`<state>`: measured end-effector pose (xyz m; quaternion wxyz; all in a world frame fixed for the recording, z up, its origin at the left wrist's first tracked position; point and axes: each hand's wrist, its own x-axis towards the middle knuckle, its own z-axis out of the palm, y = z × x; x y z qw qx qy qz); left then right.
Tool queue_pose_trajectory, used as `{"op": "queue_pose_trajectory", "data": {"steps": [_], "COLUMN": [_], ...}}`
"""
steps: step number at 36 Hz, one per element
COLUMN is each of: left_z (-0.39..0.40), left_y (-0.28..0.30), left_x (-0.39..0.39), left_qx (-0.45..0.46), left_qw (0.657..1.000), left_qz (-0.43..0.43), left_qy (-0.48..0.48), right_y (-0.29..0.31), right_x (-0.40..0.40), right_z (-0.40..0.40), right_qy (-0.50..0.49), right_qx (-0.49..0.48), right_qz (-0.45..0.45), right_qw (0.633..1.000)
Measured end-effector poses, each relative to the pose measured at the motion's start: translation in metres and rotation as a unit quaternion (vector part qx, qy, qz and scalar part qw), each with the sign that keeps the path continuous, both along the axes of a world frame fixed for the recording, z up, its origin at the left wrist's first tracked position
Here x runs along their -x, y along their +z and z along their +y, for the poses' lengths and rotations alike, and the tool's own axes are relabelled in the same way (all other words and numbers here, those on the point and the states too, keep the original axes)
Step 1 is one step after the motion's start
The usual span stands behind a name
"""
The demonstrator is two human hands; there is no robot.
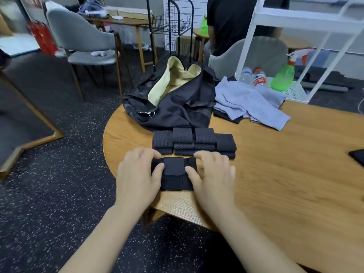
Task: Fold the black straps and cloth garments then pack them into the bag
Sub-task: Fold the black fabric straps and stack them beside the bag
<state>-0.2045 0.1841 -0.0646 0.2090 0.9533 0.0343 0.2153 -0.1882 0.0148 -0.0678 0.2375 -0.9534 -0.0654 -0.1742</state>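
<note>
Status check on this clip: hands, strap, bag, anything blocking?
Left hand and right hand pressing the black strap flat, fingers curled over its ends. Folded straps stacked behind; bag open. Grey cloth unfolded. Path clear.

dark speckled floor, grey chairs, white shelf rack
</note>
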Motion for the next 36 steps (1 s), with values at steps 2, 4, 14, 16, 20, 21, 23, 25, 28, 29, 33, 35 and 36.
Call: {"op": "queue_pose_trajectory", "data": {"steps": [2, 4, 14, 16, 20, 21, 23, 25, 28, 29, 33, 35, 36], "left_z": [-0.003, -0.006, -0.003, -0.003, -0.005, -0.005, -0.007, -0.010, -0.022, -0.029, -0.063, -0.084, -0.096], "left_y": [-0.009, -0.019, -0.026, -0.025, -0.022, -0.021, -0.019, -0.015, -0.005, -0.002, 0.008, 0.011, 0.011], "left_x": [0.006, 0.012, 0.008, 0.007, 0.006, 0.006, 0.005, 0.004, -0.001, -0.003, -0.018, -0.026, -0.031], "left_qx": [-0.041, -0.079, -0.117, -0.119, -0.129, -0.134, -0.140, -0.142, -0.139, -0.134, -0.115, -0.109, -0.104], "left_qw": [0.997, 0.991, 0.986, 0.985, 0.984, 0.984, 0.983, 0.983, 0.982, 0.982, 0.977, 0.973, 0.971], "left_qz": [-0.019, 0.003, 0.061, 0.062, 0.066, 0.066, 0.061, 0.049, 0.035, 0.033, 0.029, 0.033, 0.033], "left_qy": [-0.065, -0.106, -0.104, -0.103, -0.099, -0.100, -0.101, -0.106, -0.122, -0.132, -0.179, -0.201, -0.212], "right_y": [-0.004, -0.011, -0.019, -0.018, -0.018, -0.018, -0.017, -0.017, -0.013, -0.011, -0.006, -0.005, -0.004], "right_x": [0.009, 0.015, 0.015, 0.014, 0.013, 0.012, 0.012, 0.011, 0.007, 0.005, -0.005, -0.008, -0.008], "right_z": [-0.004, -0.008, -0.006, -0.006, -0.006, -0.006, -0.007, -0.009, -0.019, -0.026, -0.066, -0.091, -0.104], "right_qy": [0.063, 0.120, 0.120, 0.118, 0.117, 0.118, 0.123, 0.136, 0.127, 0.116, 0.058, 0.026, 0.012], "right_qx": [0.065, 0.115, 0.188, 0.187, 0.185, 0.185, 0.179, 0.143, 0.070, 0.062, 0.049, 0.039, 0.037], "right_qz": [-0.080, -0.109, -0.116, -0.103, -0.093, -0.086, -0.072, -0.047, -0.039, -0.054, -0.095, -0.093, -0.090], "right_qw": [0.993, 0.980, 0.968, 0.970, 0.971, 0.972, 0.973, 0.979, 0.989, 0.990, 0.993, 0.995, 0.995]}}
